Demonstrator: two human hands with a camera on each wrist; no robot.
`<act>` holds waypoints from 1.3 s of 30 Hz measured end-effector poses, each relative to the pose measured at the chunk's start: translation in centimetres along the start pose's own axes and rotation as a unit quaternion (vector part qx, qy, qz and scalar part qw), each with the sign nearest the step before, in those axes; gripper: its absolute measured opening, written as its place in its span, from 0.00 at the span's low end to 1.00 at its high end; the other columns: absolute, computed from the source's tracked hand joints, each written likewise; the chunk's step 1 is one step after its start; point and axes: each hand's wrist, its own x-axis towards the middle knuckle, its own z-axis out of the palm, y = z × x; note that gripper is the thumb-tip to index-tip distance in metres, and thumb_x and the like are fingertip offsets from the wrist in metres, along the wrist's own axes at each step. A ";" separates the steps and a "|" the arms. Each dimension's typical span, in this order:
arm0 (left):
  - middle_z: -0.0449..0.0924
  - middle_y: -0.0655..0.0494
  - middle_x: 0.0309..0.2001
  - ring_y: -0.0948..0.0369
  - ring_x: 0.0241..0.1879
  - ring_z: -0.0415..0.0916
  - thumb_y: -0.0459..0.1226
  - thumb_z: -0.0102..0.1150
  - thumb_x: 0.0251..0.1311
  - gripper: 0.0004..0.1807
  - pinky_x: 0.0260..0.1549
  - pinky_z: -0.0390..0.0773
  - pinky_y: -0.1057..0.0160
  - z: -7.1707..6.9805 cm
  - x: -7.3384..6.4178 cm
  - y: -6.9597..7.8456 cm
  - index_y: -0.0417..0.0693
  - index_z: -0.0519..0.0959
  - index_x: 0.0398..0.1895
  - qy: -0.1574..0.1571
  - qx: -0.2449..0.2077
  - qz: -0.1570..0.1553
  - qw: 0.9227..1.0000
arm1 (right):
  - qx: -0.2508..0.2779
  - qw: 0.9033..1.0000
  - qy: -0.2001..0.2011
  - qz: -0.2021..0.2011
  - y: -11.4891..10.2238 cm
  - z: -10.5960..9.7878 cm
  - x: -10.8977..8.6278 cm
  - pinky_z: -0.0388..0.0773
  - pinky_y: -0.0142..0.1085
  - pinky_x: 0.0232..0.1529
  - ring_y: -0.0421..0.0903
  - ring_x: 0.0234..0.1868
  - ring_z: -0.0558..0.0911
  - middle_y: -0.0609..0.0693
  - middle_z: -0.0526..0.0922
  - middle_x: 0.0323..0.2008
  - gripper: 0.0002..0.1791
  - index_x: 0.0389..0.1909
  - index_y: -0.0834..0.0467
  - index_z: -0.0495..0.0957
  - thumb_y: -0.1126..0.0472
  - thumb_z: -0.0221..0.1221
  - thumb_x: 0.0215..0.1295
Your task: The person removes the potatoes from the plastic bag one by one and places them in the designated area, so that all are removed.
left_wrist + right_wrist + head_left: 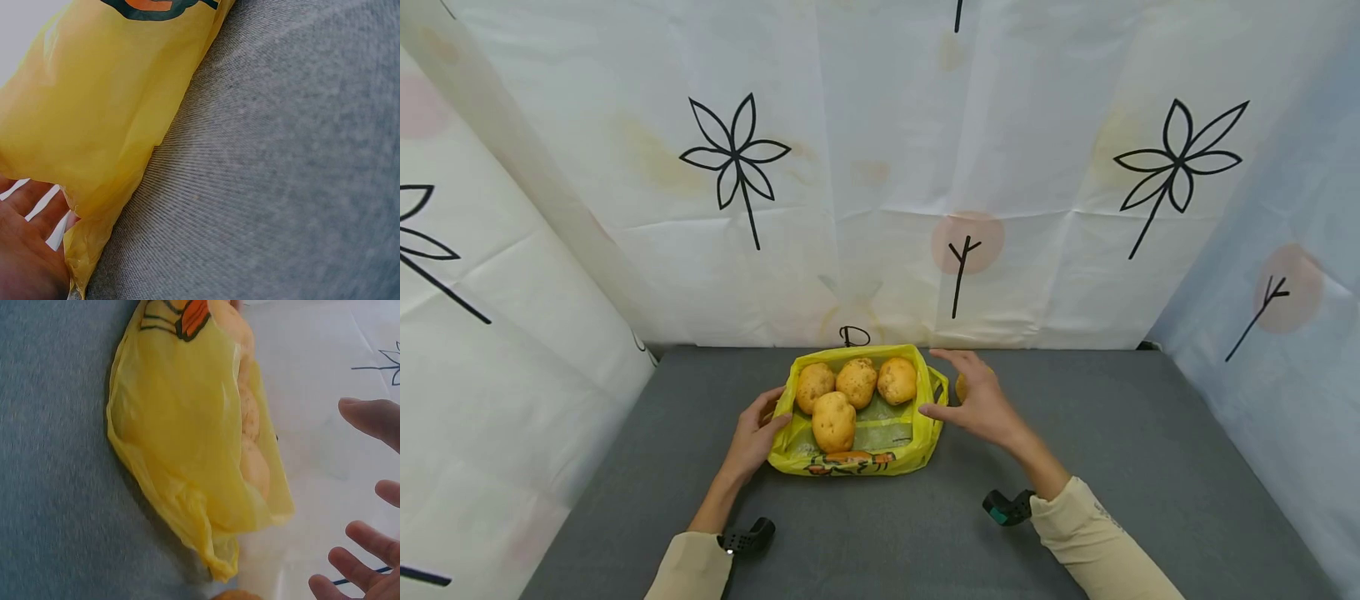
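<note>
A yellow plastic bag with an orange and black print lies with its mouth open on the grey table. Several potatoes sit inside it, mostly toward its left and back. At the bag's left side, my left hand touches the plastic with extended fingers; in the left wrist view the bag's edge partly covers them. My right hand is spread beside the bag's right handle, holding nothing. Another potato is outside the bag, mostly hidden behind that hand. The right wrist view shows the spread fingers apart from the bag.
The grey tabletop extends around the bag. A white cloth with plant drawings hangs right behind the table, and similar cloths stand along the left and right sides. Each wrist wears a black strap device.
</note>
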 end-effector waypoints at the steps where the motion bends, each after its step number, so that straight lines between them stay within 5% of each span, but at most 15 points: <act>1: 0.62 0.31 0.71 0.37 0.72 0.58 0.27 0.51 0.74 0.27 0.66 0.63 0.38 0.0 -0.1 0.5 0.31 0.62 0.74 -0.001 0.000 0.000 1.000 | 0.004 1.000 0.001 -0.003 -0.1 0.1 0.0 0.68 0.67 0.59 0.65 0.66 0.69 0.61 0.69 0.66 0.45 0.73 0.54 0.68 0.52 0.76 0.56; 8: 0.62 0.30 0.71 0.37 0.72 0.58 0.26 0.51 0.73 0.27 0.66 0.63 0.38 0.1 -0.9 2.7 0.28 0.62 0.73 -0.005 0.008 -0.007 1.000 | 0.041 0.999 -0.007 -0.010 -0.7 1.2 0.2 0.71 0.65 0.57 0.66 0.65 0.70 0.62 0.69 0.66 0.44 0.74 0.55 0.68 0.52 0.75 0.57; 16: 0.63 0.29 0.70 0.36 0.71 0.59 0.26 0.51 0.73 0.27 0.65 0.64 0.38 0.0 -0.9 2.5 0.28 0.62 0.73 -0.004 0.006 0.001 1.000 | 0.081 0.996 -0.023 -0.012 -1.5 2.8 0.3 0.73 0.63 0.52 0.65 0.61 0.73 0.61 0.69 0.67 0.43 0.73 0.55 0.69 0.53 0.74 0.58; 25: 0.63 0.29 0.70 0.36 0.70 0.60 0.27 0.51 0.74 0.27 0.64 0.66 0.39 0.0 -1.1 2.3 0.28 0.62 0.73 -0.008 0.015 0.012 1.000 | 0.113 0.992 -0.051 -0.016 -2.4 5.1 0.5 0.69 0.64 0.59 0.64 0.66 0.70 0.58 0.70 0.67 0.40 0.73 0.53 0.69 0.54 0.73 0.61; 34: 0.61 0.35 0.73 0.40 0.73 0.58 0.30 0.52 0.75 0.28 0.66 0.64 0.40 -0.1 0.3 -1.6 0.37 0.62 0.75 -0.007 0.000 0.007 1.000 | 0.133 0.988 -0.073 -0.038 -3.3 7.8 1.1 0.73 0.59 0.50 0.57 0.56 0.74 0.62 0.72 0.62 0.38 0.72 0.56 0.70 0.55 0.72 0.62; 39: 0.61 0.36 0.73 0.41 0.73 0.58 0.32 0.53 0.75 0.28 0.65 0.65 0.40 -0.3 0.4 -1.7 0.38 0.62 0.75 -0.009 0.002 0.013 1.000 | 0.117 0.990 -0.072 -0.041 -3.6 9.1 1.6 0.71 0.43 0.39 0.54 0.45 0.73 0.60 0.74 0.59 0.38 0.72 0.53 0.71 0.56 0.73 0.61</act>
